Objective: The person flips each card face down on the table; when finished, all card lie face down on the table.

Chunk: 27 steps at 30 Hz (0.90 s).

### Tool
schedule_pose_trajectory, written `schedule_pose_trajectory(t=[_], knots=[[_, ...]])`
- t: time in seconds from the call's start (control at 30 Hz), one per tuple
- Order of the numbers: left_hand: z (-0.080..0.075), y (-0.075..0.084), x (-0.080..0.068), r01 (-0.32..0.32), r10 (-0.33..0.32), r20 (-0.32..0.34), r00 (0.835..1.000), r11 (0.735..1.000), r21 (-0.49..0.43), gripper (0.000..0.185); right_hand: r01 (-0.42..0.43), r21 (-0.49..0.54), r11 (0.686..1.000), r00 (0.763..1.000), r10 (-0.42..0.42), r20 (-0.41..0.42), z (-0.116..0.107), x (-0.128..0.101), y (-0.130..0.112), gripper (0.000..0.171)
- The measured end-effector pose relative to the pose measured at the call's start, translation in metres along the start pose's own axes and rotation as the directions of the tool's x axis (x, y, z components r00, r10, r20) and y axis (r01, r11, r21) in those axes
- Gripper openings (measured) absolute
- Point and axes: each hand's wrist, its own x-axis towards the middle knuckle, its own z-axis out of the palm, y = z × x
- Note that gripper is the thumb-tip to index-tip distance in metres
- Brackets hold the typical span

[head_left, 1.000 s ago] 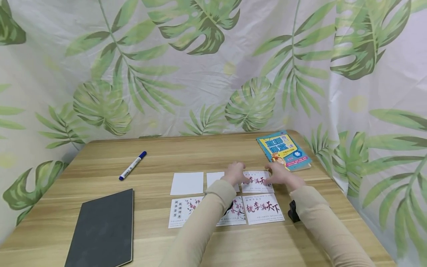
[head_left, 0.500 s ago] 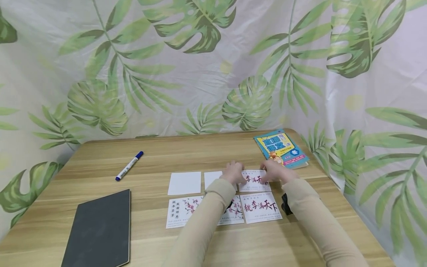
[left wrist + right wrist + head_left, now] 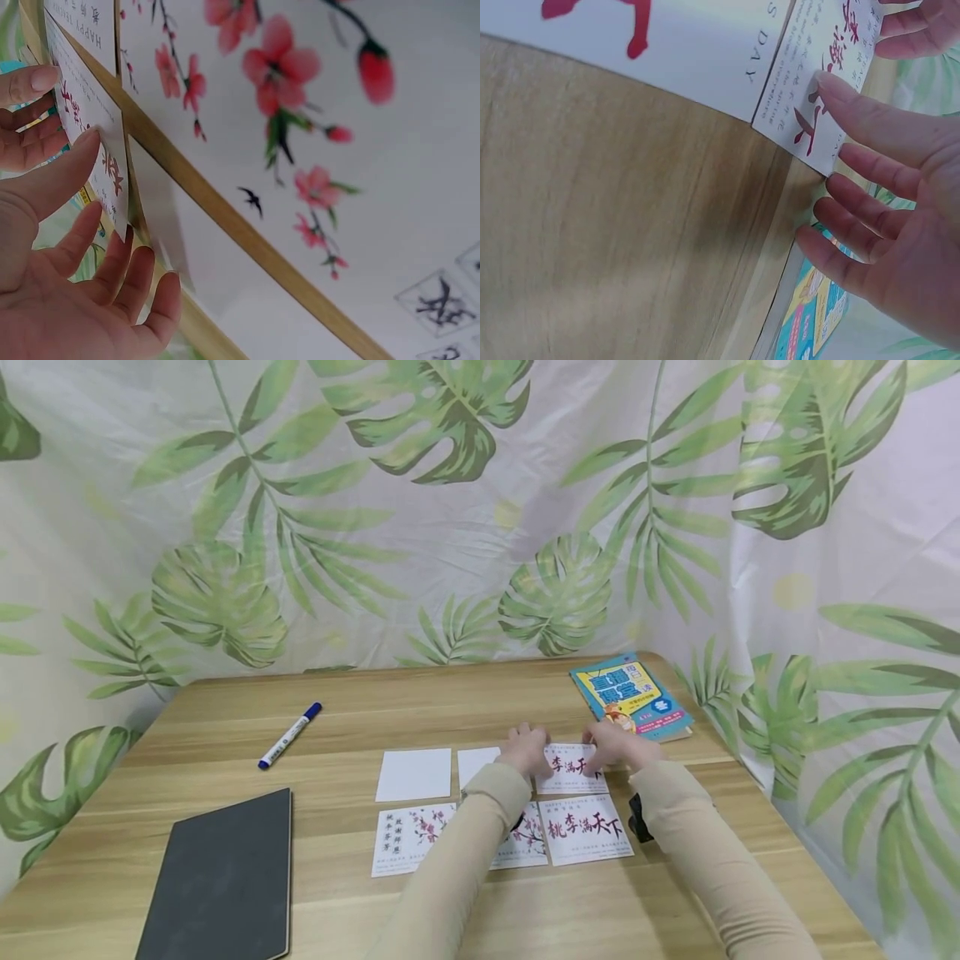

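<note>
Leaf-print curtains back the wooden counter [image 3: 225,735]. Right of frame centre, the left hand [image 3: 527,752] and right hand [image 3: 611,747] press spread, straight fingers on the red-lettered card [image 3: 576,767], which lies flat above another card [image 3: 585,829].

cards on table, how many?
6, in two rows. Back: blank card, blank card, red-lettered card under both hands. Front: floral card, arm-covered card, red-lettered card.

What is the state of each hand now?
Left hand: open, straight fingers touch the white card with red characters.
Right hand: open, thumb presses the same card.
</note>
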Motion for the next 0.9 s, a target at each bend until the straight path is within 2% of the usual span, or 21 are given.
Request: schedule_pose_trajectory(t=[0.27,0.37,0.47,0.57,0.73,0.9], knots=[[0.003,-0.003,0.003,-0.035,0.035,-0.033,0.999,0.999,0.017,0.059,-0.012,0.010,1.000,1.000,0.012,-0.009,-0.001,0.005,0.007,0.053],[0.005,-0.004,0.004,-0.048,0.049,-0.041,0.998,0.998,0.031,0.058,-0.012,0.054,0.998,1.000,0.013,-0.011,-0.002,0.005,0.009,0.049],[0.005,-0.005,0.005,-0.059,0.060,-0.045,0.997,0.998,0.025,0.056,-0.019,0.143,0.990,1.000,0.021,-0.007,-0.005,0.003,0.011,0.045],[0.006,-0.006,0.004,-0.063,0.063,-0.045,0.997,0.998,0.005,0.055,-0.052,0.239,0.970,0.998,0.055,-0.008,-0.007,0.001,0.012,0.043],[0.007,-0.009,0.003,-0.076,0.073,-0.053,0.996,0.996,-0.049,0.057,-0.144,0.369,0.918,0.989,0.150,0.014,-0.010,-0.003,0.011,0.036],[0.006,-0.011,0.000,-0.087,0.082,-0.063,0.995,0.994,-0.070,0.060,-0.159,0.467,0.870,0.986,0.159,0.038,-0.011,-0.006,0.014,0.026]])
